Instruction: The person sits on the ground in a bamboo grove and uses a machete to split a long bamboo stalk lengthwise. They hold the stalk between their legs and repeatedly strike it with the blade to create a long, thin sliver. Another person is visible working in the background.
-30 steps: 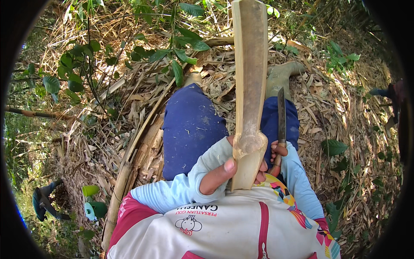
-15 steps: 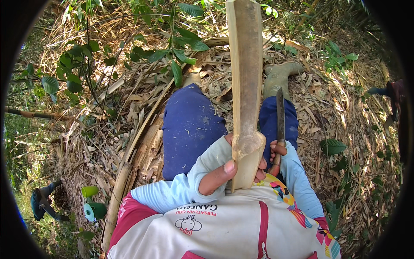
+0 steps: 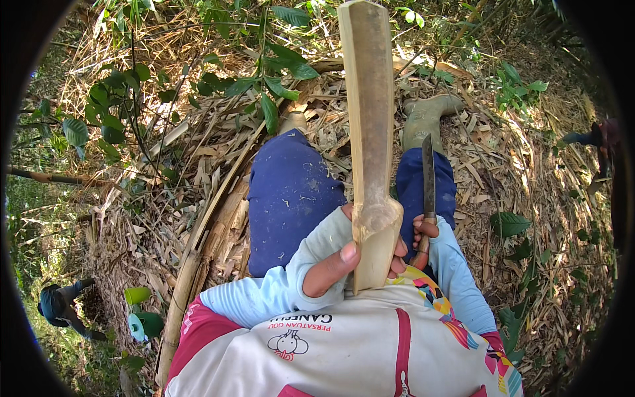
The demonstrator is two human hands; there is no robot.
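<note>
A split length of bamboo (image 3: 372, 126) stands nearly upright before my chest, its hollow side facing me and a node near its lower end. My left hand (image 3: 331, 270) is closed around that lower end, thumb on the left edge and fingertips showing past the right edge. The bottom tip of the bamboo reaches my jacket. Beside it on the right, my right hand (image 3: 425, 231) grips the wooden handle of a long knife (image 3: 430, 182). Its dark blade points away from me, over my right trouser leg, apart from the bamboo.
Dry bamboo leaves and chips cover the ground. A long bamboo pole (image 3: 188, 264) lies to the left of my legs. Farther left are a green container (image 3: 151, 324), a yellow-green cup (image 3: 137, 294) and a bent-over person (image 3: 61, 306). Another person (image 3: 605, 149) is at far right. Leafy branches (image 3: 278, 73) hang ahead.
The bamboo has shifted slightly left and down, so its upper end now shows whole. The knife and both grips look nearly the same. The person at far left has changed posture.
</note>
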